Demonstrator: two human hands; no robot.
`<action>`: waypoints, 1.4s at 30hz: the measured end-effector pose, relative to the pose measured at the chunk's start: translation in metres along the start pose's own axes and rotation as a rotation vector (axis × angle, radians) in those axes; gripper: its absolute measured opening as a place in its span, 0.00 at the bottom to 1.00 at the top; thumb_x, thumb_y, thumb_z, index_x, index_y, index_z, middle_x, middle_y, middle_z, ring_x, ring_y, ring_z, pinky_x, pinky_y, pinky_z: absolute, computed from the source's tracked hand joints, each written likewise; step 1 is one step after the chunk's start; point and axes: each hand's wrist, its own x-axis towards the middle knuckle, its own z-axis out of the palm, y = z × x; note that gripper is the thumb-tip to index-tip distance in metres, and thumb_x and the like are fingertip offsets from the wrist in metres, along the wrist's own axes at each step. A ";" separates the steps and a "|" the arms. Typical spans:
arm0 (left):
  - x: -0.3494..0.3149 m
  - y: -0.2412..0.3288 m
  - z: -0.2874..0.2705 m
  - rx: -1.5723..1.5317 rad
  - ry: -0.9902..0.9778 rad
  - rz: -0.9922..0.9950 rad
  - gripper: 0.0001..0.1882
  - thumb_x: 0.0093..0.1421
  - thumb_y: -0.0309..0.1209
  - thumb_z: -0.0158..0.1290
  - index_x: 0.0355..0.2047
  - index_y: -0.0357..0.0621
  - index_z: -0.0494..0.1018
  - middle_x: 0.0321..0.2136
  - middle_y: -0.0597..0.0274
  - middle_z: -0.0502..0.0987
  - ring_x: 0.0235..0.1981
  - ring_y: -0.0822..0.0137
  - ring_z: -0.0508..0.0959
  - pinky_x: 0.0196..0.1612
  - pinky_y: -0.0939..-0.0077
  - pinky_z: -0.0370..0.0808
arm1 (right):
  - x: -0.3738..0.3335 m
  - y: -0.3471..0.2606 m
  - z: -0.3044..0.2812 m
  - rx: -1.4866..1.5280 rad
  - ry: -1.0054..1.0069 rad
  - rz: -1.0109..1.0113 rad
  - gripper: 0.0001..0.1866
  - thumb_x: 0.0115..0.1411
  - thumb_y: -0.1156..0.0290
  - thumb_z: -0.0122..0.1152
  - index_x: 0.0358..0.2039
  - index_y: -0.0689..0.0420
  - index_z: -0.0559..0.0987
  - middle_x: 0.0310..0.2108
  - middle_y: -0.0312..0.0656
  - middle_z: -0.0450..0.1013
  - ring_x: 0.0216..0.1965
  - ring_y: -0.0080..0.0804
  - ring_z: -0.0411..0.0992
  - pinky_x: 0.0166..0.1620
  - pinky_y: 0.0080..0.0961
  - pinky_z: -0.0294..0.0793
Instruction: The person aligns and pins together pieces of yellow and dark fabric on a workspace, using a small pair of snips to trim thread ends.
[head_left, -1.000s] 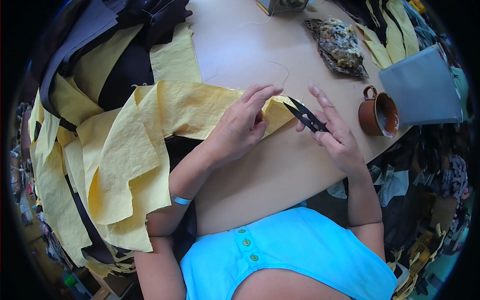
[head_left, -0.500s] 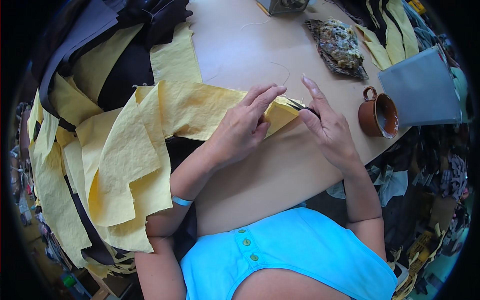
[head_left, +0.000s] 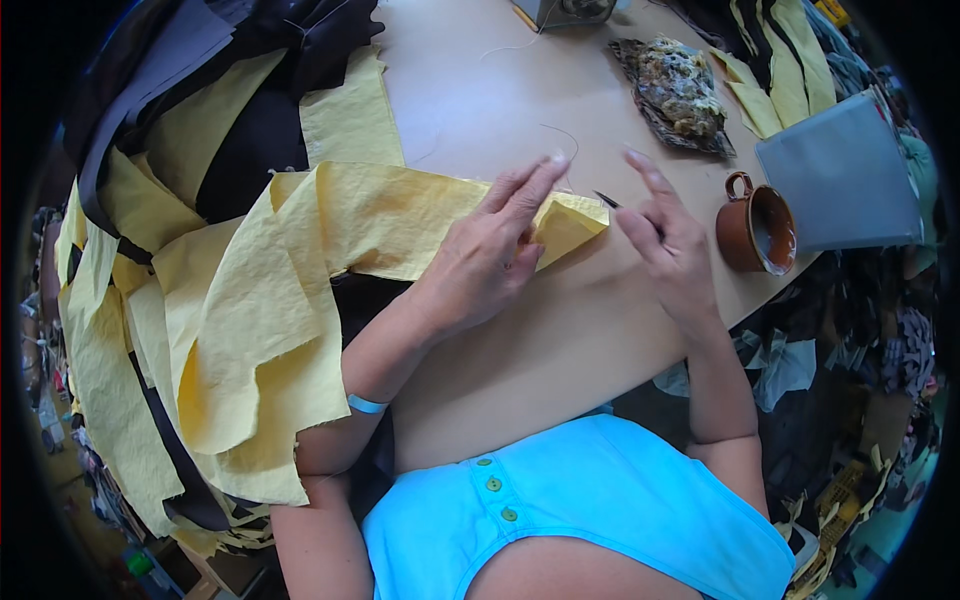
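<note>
A long strip of yellow cloth [head_left: 390, 215] lies across the tabletop, its right end folded to a point. My left hand [head_left: 490, 240] is over that end, thumb tucked under the palm, gripping or pressing the cloth; its forefingers stretch past the upper edge. Just right of the folded tip, my right hand [head_left: 665, 245] is closed around small dark snips [head_left: 606, 200], its index finger raised. Only the pointed end of the snips shows, apart from the cloth; the handle is hidden in the palm. A thin loose thread [head_left: 572, 140] curls above my left fingertips.
Yellow and dark fabric pieces [head_left: 230, 330] pile up on the left and drape over the table edge. At right stand a brown mug [head_left: 738, 235] and a grey plastic bin [head_left: 840, 175]. A clumpy, crusted mass [head_left: 680, 95] lies beyond them near more strips [head_left: 790, 70].
My right hand has drawn slightly right and down, taking the snips away from the folded cloth tip. The left hand's fingers have shifted a little; the cloth stays in place.
</note>
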 end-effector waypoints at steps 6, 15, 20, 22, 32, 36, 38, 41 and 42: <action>-0.022 0.027 0.021 0.343 -0.091 0.483 0.19 0.45 0.25 0.49 0.39 0.33 0.70 0.40 0.51 0.70 0.38 0.58 0.74 0.32 0.69 0.74 | -0.042 0.039 -0.038 -0.649 0.094 -0.177 0.32 0.53 0.64 0.61 0.58 0.52 0.64 0.28 0.45 0.72 0.25 0.38 0.71 0.33 0.31 0.72; -0.064 0.053 0.009 0.391 -0.435 0.389 0.15 0.48 0.29 0.50 0.38 0.41 0.69 0.30 0.60 0.71 0.32 0.65 0.74 0.45 0.66 0.68 | -0.039 -0.013 0.005 -0.456 -0.112 -0.657 0.31 0.49 0.72 0.58 0.56 0.53 0.67 0.40 0.44 0.70 0.46 0.38 0.68 0.50 0.38 0.65; -0.073 0.000 -0.036 0.727 0.114 0.152 0.20 0.44 0.24 0.58 0.40 0.44 0.69 0.39 0.57 0.73 0.40 0.57 0.75 0.43 0.67 0.70 | 0.000 -0.027 0.021 -0.435 -0.089 -0.806 0.32 0.48 0.79 0.54 0.57 0.50 0.67 0.25 0.32 0.70 0.29 0.27 0.71 0.46 0.32 0.66; -0.083 -0.010 -0.049 0.632 0.179 -0.180 0.21 0.47 0.21 0.57 0.43 0.44 0.67 0.39 0.57 0.73 0.42 0.53 0.74 0.45 0.67 0.70 | 0.017 -0.049 0.003 -0.364 0.015 -0.818 0.28 0.48 0.83 0.54 0.53 0.53 0.71 0.24 0.37 0.72 0.24 0.28 0.69 0.37 0.26 0.69; -0.091 -0.042 -0.116 0.892 0.355 -0.099 0.31 0.42 0.16 0.55 0.49 0.51 0.65 0.44 0.59 0.72 0.42 0.52 0.74 0.42 0.63 0.72 | 0.073 -0.094 -0.007 -0.438 0.147 -0.939 0.20 0.52 0.83 0.54 0.46 0.55 0.77 0.34 0.38 0.76 0.28 0.28 0.70 0.34 0.23 0.69; -0.083 -0.035 -0.129 1.335 0.327 0.251 0.26 0.48 0.22 0.51 0.50 0.56 0.68 0.49 0.68 0.71 0.33 0.68 0.76 0.33 0.75 0.74 | 0.097 -0.056 0.007 -0.502 0.304 -0.987 0.28 0.50 0.82 0.52 0.51 0.42 0.74 0.17 0.34 0.69 0.20 0.28 0.64 0.33 0.23 0.66; -0.086 -0.017 -0.118 1.405 0.179 0.297 0.24 0.50 0.24 0.49 0.49 0.57 0.69 0.49 0.69 0.71 0.28 0.72 0.74 0.31 0.79 0.72 | 0.096 -0.032 0.013 -0.441 0.302 -1.024 0.28 0.50 0.82 0.52 0.51 0.42 0.74 0.21 0.35 0.72 0.24 0.29 0.68 0.36 0.23 0.68; -0.094 -0.003 -0.083 1.331 -0.038 0.280 0.21 0.52 0.26 0.48 0.47 0.56 0.70 0.49 0.69 0.71 0.24 0.74 0.72 0.29 0.82 0.70 | 0.082 0.004 0.016 -0.492 0.192 -0.975 0.28 0.50 0.82 0.52 0.51 0.43 0.74 0.27 0.38 0.75 0.31 0.32 0.72 0.42 0.24 0.70; -0.093 -0.001 -0.075 1.286 -0.111 0.267 0.20 0.52 0.26 0.48 0.46 0.56 0.71 0.48 0.69 0.71 0.23 0.74 0.71 0.29 0.82 0.70 | 0.077 0.015 0.018 -0.527 0.148 -0.941 0.27 0.50 0.82 0.52 0.51 0.43 0.74 0.29 0.39 0.76 0.33 0.33 0.73 0.44 0.24 0.70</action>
